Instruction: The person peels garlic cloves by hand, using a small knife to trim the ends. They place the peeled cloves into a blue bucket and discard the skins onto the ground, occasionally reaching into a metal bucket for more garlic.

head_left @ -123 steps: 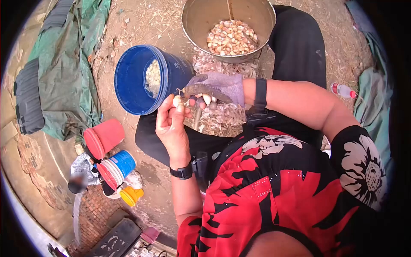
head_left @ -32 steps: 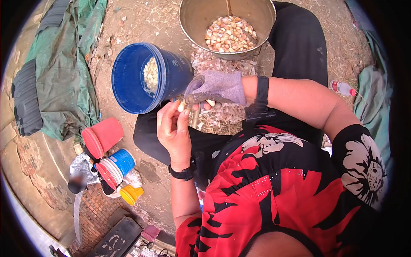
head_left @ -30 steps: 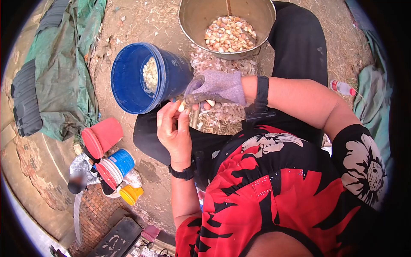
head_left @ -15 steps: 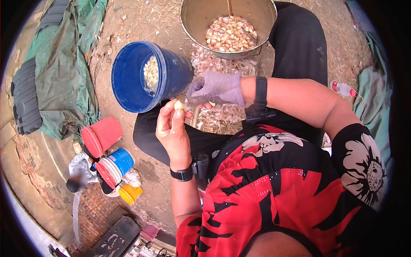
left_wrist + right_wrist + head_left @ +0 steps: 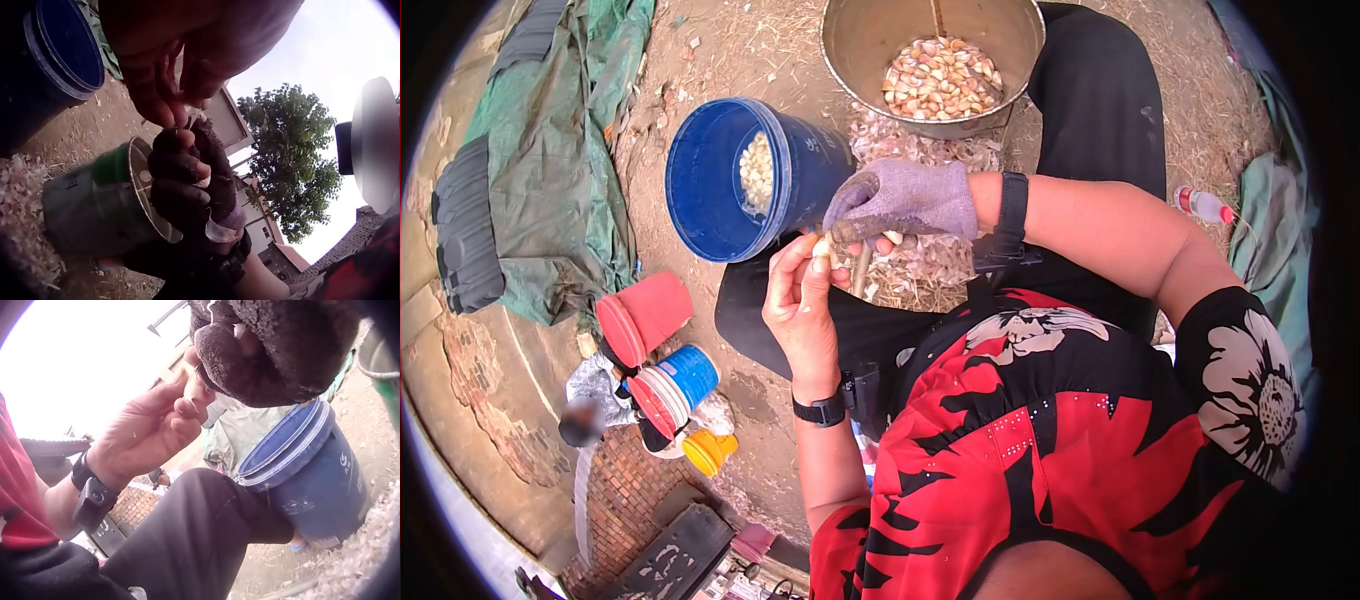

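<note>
In the head view my bare left hand (image 5: 805,310) pinches a pale garlic clove (image 5: 821,248) between thumb and fingers. My right hand (image 5: 910,198), in a dirty purple knit glove with bare fingertips, meets that clove with its thumb and forefinger. Its other fingers curl round another whitish garlic clove (image 5: 893,237). From the left wrist view, a papery scrap of skin (image 5: 220,231) hangs at the gloved hand. The right wrist view shows the pinched clove (image 5: 195,386) close up, partly covered by the glove.
A blue bucket (image 5: 815,170) holding peeled cloves (image 5: 757,175) tilts beside the left knee. Ahead stands a metal pot (image 5: 855,55) of unpeeled cloves (image 5: 940,80). Garlic skins (image 5: 925,270) litter the ground between the legs. Red bucket (image 5: 655,310) and another person (image 5: 595,395) are at left.
Half a second ago the gloved fingers were drawn slightly back from the clove; now they have moved left onto it again. The left hand keeps its pinch. Buckets and pot stay put.
</note>
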